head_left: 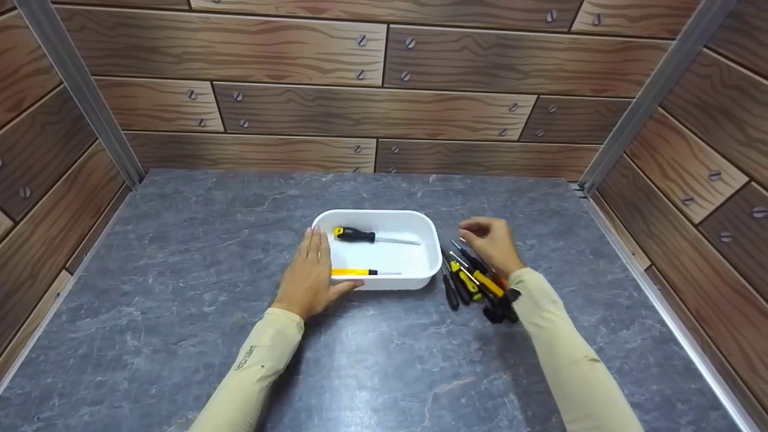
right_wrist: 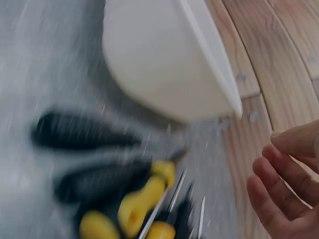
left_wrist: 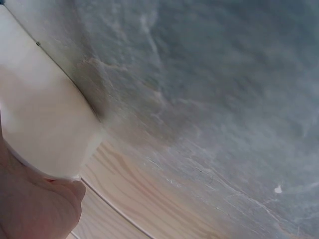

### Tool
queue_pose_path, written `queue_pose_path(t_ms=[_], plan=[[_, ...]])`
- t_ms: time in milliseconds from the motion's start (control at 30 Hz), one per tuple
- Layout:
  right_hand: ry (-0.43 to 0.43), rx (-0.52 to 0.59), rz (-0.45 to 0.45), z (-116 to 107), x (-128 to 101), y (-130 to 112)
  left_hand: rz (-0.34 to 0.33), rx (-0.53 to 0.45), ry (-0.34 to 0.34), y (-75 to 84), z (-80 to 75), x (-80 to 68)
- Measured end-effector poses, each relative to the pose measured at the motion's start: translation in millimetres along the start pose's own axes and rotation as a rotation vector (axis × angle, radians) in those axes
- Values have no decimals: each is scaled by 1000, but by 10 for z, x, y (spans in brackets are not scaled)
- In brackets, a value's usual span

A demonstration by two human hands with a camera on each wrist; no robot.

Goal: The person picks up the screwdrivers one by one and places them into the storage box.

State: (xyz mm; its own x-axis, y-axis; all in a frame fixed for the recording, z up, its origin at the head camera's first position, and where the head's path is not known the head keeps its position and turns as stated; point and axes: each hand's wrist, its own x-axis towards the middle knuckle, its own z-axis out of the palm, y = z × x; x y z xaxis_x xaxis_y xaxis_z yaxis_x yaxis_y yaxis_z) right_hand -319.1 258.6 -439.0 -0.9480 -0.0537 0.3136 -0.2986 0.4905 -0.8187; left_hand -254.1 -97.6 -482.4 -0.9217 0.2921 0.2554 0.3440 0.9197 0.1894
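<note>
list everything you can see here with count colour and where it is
tray: 1, white, middle of the tabletop
screwdrivers in the tray: 2; one with a black and yellow handle at the far side, one with a yellow handle at the near side
pile of screwdrivers: several, exact count unclear, black and yellow handles with one orange, on the tabletop right of the tray
tabletop: 1, grey marbled
wall panels: wood-grain brown with printed screws, behind and at both sides
frame posts: 2, grey metal, back corners
sleeves: 2, beige
left hand: flat against the tray's left wall
right hand: above the pile, fingers loosely curled, holding nothing visible
</note>
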Motion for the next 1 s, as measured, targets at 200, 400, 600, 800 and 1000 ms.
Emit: queue_pose_path(t_ms=[200, 400, 600, 800, 1000], plan=[[53, -168, 97, -256, -105, 290, -6, 4, -19, -6, 4, -1], [72, -282, 185, -438, -234, 483, -24, -21, -39, -1, -9, -7], [86, -355, 226, -530, -324, 632, -8, -28, -10, -1, -8, -1], [38, -344, 303, -559, -381, 687, -9, -21, -21, -4, -11, -6], [-9, -358, 387, -583, -390, 690, -8, -5, -42, 1, -21, -6]])
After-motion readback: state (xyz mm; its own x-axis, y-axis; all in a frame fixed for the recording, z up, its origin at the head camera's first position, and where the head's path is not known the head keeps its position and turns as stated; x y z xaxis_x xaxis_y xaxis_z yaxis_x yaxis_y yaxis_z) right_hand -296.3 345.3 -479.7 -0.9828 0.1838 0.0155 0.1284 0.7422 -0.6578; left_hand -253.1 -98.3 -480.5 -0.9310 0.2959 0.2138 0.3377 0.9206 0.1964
